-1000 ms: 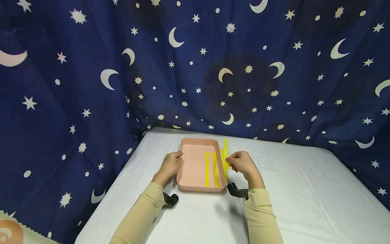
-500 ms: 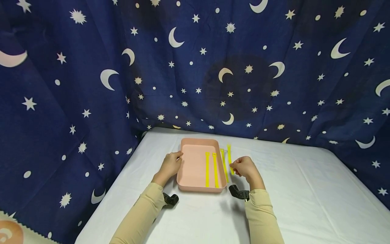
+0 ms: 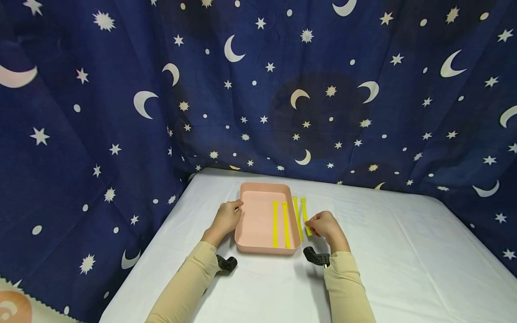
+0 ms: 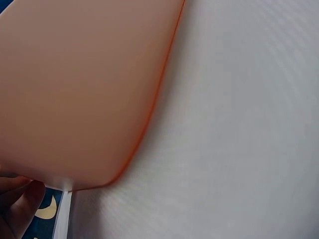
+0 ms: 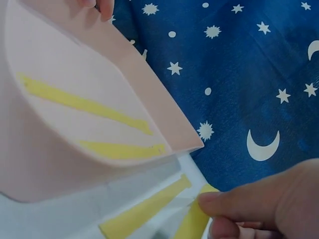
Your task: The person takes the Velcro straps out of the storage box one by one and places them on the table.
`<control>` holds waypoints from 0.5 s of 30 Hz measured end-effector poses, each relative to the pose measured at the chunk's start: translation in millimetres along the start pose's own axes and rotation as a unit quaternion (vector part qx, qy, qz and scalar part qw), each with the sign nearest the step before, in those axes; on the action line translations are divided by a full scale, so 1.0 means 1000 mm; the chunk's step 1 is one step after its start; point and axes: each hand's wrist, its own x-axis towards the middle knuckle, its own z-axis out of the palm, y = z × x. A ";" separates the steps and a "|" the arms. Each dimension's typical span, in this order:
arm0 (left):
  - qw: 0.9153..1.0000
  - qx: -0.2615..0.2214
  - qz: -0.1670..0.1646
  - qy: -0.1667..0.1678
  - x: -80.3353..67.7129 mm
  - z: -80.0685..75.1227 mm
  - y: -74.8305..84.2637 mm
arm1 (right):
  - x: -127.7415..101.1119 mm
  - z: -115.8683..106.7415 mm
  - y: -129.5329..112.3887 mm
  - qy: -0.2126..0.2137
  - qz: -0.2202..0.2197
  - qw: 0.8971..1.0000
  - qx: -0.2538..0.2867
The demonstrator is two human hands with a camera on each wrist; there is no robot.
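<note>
My left hand [image 3: 226, 217] grips the left rim of a shallow pink tray [image 3: 256, 220] with thumb and fingers. Two yellow cable straps, a left one [image 3: 275, 224] and a right one [image 3: 286, 224], lie lengthwise inside it. Just outside the tray's right wall, a third yellow strap [image 3: 298, 220] lies on the table. Beside that, my right hand [image 3: 325, 225] pinches the near part of another yellow strap [image 3: 304, 208] between thumb and fingers. In the right wrist view, the thumb covers part of this pinched strap [image 5: 192, 221].
A white cloth covers the table [image 3: 404, 260]. Behind and to the left hangs a dark blue curtain [image 3: 323, 67] with moons and stars. Black wrist mounts, a left one [image 3: 227, 264] and a right one [image 3: 316, 256], stick out from the sleeves near the tray's front corners.
My right hand has drawn the pinched strap toward me and slightly right, so its head now lies about level with the neighbouring strap's. The left hand and tray have stayed put.
</note>
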 end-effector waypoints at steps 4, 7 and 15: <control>1.000 0.001 0.001 -0.001 0.000 0.000 0.000 | 0.004 0.001 0.005 0.002 0.001 1.000 -0.015; 1.000 0.003 0.001 -0.001 0.000 0.000 0.000 | 0.006 0.002 0.008 0.003 0.008 1.000 -0.025; 1.000 0.006 0.002 -0.001 0.000 0.000 -0.001 | 0.008 0.004 0.014 -0.006 0.018 0.999 -0.031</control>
